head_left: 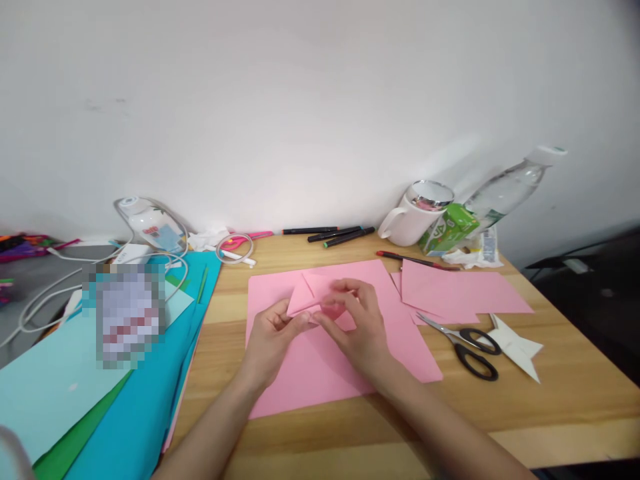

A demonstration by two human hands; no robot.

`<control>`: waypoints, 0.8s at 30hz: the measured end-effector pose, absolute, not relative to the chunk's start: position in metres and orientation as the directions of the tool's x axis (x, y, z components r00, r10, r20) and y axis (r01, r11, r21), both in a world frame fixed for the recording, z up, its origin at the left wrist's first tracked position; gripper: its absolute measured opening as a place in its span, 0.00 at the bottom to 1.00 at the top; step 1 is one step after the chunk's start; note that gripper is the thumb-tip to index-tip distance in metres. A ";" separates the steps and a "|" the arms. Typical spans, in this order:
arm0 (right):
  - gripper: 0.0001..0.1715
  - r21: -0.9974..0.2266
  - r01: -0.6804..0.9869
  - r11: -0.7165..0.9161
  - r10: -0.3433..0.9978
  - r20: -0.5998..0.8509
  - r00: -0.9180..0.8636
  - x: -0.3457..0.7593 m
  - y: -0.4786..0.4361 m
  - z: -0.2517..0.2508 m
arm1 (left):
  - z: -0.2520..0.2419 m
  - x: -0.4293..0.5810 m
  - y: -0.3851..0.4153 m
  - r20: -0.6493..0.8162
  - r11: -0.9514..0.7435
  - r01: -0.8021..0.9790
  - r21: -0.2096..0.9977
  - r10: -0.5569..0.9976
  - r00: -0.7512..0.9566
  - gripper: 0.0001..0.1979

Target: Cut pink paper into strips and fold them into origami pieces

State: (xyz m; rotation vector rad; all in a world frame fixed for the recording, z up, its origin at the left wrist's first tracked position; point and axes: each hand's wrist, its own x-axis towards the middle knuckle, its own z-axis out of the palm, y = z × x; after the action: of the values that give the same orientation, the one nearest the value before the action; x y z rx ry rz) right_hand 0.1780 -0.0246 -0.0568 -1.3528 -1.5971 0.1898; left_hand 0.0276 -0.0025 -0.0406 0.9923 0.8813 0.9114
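A small folded piece of pink paper (304, 294) is held up between my two hands, with a crease and a flap showing on it. My left hand (271, 337) pinches its lower left edge between thumb and fingers. On the other side, my right hand (361, 321) has its thumb at the lower edge, the fingers curled close to the paper's right side. Beneath both hands lies a large pink sheet (320, 380) flat on the wooden table. Part of the folded piece is hidden behind my fingers.
Black-handled scissors (463, 340), a folded white paper shape (517, 348) and more pink paper (460, 290) lie on the right. Behind them stand a white mug (413, 220), a green carton (449, 230) and a clear bottle (515, 187). Coloured sheets (145, 413) and a cable (30, 313) occupy the left.
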 end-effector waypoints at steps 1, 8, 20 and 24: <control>0.17 -0.650 0.672 0.354 0.806 0.576 0.133 0.179 -0.024 -0.057 | -0.041 0.027 -0.002 -0.187 0.266 -0.197 0.944 0.920 0.345 0.11; 0.37 -0.832 0.459 0.311 0.915 0.393 0.094 0.184 -0.023 -0.052 | -0.041 0.025 -0.001 -0.224 0.222 0.032 0.974 0.946 0.234 0.22; 0.13 -0.985 -0.086 -0.146 0.988 -0.150 0.031 0.187 -0.020 -0.042 | -0.041 0.031 -0.006 -0.171 0.193 -0.091 0.977 0.963 0.211 0.18; 0.15 -0.985 -0.118 -0.122 0.992 -0.124 0.009 0.186 -0.021 -0.041 | -0.041 0.034 -0.009 -0.150 0.166 -0.097 0.981 0.977 0.153 0.16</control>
State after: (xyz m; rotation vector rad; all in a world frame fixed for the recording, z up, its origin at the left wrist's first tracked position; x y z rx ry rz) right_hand 0.1861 -0.0213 -0.0407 -1.2184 -1.0493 1.3405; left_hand 0.0339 -0.0091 -0.0408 1.0791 1.0957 1.0373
